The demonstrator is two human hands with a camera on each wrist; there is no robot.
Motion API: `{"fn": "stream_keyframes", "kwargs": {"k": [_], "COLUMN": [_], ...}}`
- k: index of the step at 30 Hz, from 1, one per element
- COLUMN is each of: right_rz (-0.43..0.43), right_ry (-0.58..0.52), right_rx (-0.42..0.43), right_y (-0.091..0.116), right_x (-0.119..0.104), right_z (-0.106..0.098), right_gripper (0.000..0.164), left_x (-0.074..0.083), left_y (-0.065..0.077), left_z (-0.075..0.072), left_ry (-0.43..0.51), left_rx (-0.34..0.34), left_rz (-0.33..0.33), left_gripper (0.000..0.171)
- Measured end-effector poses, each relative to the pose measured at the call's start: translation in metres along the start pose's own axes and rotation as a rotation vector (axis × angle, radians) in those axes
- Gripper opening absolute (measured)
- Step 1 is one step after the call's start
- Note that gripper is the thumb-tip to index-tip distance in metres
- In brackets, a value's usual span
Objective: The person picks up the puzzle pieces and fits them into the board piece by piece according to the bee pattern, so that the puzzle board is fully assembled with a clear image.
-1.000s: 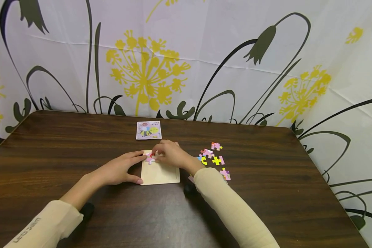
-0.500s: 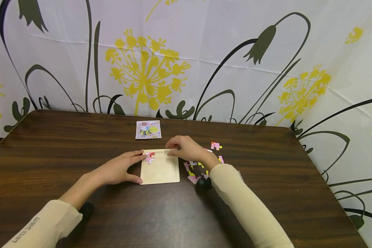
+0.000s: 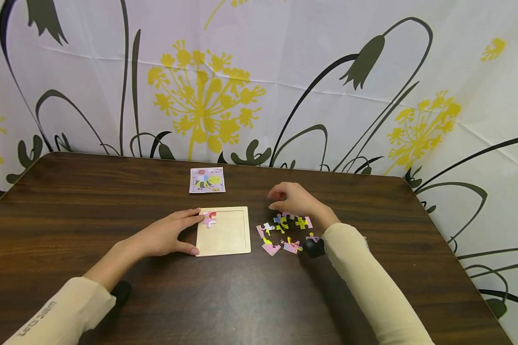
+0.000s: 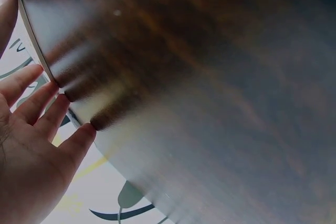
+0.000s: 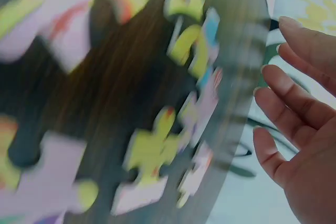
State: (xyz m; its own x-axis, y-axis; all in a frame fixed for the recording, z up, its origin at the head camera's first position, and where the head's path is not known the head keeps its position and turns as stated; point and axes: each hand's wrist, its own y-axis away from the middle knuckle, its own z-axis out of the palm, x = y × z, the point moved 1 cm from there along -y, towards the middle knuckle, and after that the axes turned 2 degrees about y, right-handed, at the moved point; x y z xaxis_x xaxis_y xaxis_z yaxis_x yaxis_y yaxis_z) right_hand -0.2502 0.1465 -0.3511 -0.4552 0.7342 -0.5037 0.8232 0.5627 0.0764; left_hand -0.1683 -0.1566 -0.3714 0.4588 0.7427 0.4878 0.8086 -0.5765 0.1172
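A pale wooden puzzle tray [image 3: 224, 239] lies flat on the table, with one pink and red puzzle piece [image 3: 209, 219] in its upper left corner. My left hand [image 3: 168, 235] rests at the tray's left edge, its thumb and fingers spread along it. The left wrist view shows those fingers [image 4: 79, 142] straight, with nothing held. My right hand [image 3: 297, 199] hovers over the far side of the loose puzzle pieces [image 3: 281, 222], fingers relaxed. In the right wrist view nothing sits between its fingers [image 5: 289, 93], and a yellow and pink piece [image 5: 149, 153] lies below.
A square picture card of a bee [image 3: 207, 180] lies behind the tray. The dark wood table [image 3: 112, 191] runs back to a flower-patterned curtain [image 3: 250, 72]. Several loose pieces, such as a pink one [image 3: 271, 248], lie right of the tray.
My right hand has left the piece in the tray's corner and moved right, over the loose pieces. My left hand stays at the tray's edge.
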Motion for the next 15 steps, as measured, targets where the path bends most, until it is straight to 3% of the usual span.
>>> {"fn": "stream_keyframes", "kwargs": {"k": [15], "right_rz": [0.113], "right_ry": [0.024], "right_rx": [0.015], "right_y": [0.028], "right_x": [0.04], "right_z": [-0.004], "right_gripper": [0.023], "left_x": [0.0], "left_y": [0.001], "left_z": [0.0], "left_ry": [0.005], "left_rx": [-0.001], "left_rz": [0.004], "left_gripper": [0.083]}}
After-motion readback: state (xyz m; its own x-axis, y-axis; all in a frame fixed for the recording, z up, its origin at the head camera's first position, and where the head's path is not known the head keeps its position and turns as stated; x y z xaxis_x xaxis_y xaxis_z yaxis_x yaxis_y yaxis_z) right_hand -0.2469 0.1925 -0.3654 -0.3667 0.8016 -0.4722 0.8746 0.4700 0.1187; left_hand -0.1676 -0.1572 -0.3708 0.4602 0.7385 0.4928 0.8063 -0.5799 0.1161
